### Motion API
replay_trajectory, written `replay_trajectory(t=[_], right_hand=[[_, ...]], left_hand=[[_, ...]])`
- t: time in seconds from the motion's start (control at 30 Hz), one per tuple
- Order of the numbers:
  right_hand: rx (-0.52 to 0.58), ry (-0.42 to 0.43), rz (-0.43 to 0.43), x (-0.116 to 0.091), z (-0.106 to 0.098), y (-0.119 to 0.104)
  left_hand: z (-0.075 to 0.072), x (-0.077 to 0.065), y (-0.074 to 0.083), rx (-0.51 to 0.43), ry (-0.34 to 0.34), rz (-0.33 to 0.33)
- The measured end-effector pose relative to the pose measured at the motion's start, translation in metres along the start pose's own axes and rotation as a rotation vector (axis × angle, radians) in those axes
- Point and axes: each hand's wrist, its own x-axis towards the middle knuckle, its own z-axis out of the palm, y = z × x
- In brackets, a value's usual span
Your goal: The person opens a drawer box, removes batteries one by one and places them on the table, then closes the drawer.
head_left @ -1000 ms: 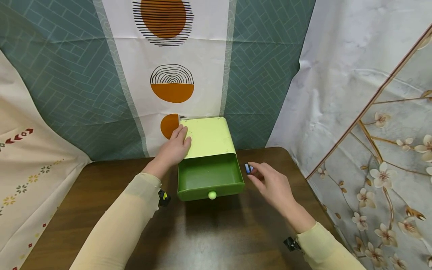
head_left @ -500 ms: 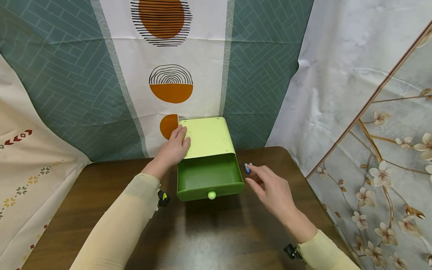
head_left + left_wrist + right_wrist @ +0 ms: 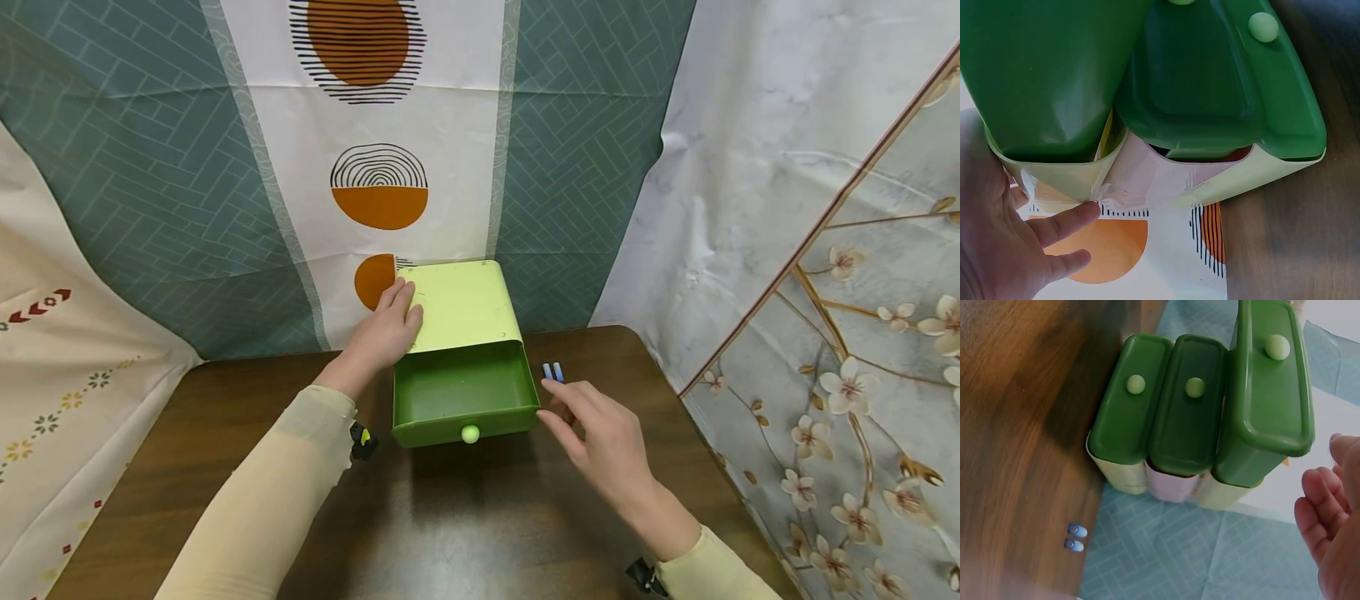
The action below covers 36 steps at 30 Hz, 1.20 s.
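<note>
A small cabinet (image 3: 465,304) with a pale yellow-green top has three stacked green drawers with round light knobs. Its top drawer (image 3: 461,392) is pulled out, showing a bare green inside. My left hand (image 3: 382,332) rests on the cabinet's top left edge, its fingers spread in the left wrist view. By the drawer's front right corner is my right hand (image 3: 603,433), fingers loosely bent and nothing in them. Just beyond it, two small blue-and-white pieces (image 3: 1075,537) lie side by side on the table; their kind is too small to tell.
The brown wooden table (image 3: 247,467) ends at a patterned cloth backdrop (image 3: 600,167) close behind the cabinet. A flowered cloth (image 3: 832,400) borders the right side, and a cream cloth (image 3: 82,375) hangs along the left.
My right hand has let go of a small blue piece beside the other one and moved back toward the drawer's front corner. My left hand has stayed on the cabinet.
</note>
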Motion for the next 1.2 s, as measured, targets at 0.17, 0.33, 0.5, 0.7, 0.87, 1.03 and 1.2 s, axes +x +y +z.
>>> replay_trajectory(t=[0.17,0.33,0.5,0.7,0.87,1.03,1.2], right_hand=[[-0.013,0.049,-0.067,0.000,0.004,-0.008],[-0.016,0.110,-0.141,0.002,0.007,-0.015],[-0.025,0.152,-0.207,0.004,0.011,-0.023],[-0.046,0.154,-0.276,0.006,0.020,-0.031],[-0.048,0.128,-0.321,0.005,0.028,-0.036],[-0.042,0.095,-0.354,0.004,0.037,-0.041],[-0.046,0.064,-0.375,0.004,0.046,-0.044]], left_hand=[[0.000,0.000,-0.001,-0.001,-0.004,-0.005],[0.000,0.000,-0.001,0.004,-0.005,-0.002],[-0.001,0.000,-0.002,0.015,-0.010,0.004],[-0.003,-0.001,0.000,0.012,-0.012,0.003],[-0.002,-0.001,-0.001,0.014,-0.014,0.005],[-0.002,0.000,0.000,0.018,-0.011,0.008],[-0.002,0.001,0.000,0.019,-0.006,0.005]])
